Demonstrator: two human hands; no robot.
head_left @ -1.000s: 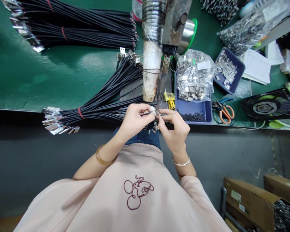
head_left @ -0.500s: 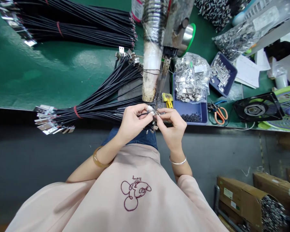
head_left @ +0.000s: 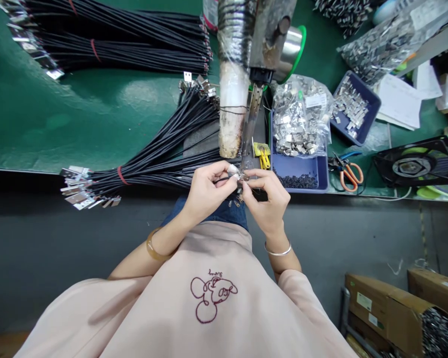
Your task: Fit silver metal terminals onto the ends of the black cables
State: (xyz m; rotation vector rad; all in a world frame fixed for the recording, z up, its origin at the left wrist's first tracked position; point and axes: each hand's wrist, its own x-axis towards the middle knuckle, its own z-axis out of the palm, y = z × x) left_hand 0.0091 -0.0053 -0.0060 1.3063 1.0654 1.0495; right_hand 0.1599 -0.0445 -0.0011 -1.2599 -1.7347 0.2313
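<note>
pinching cable (head_left: 223, 179) in left hand (head_left: 212, 191); right hand (head_left: 269, 198) hold unclear; both still by iron (head_left: 255, 102), likely mid-step.

Cables (head_left: 149, 167) are black, their tie (head_left: 122, 175) red; the worktable (head_left: 108, 119) is green, the tray (head_left: 298, 166) blue-violet, the tool handles (head_left: 359, 172) orange; the pale-pink shirt (head_left: 164, 308) bears maroon linework (head_left: 214, 300).

Obstacles — cables (head_left: 153, 140) left, tube (head_left: 231, 112) ahead
</note>
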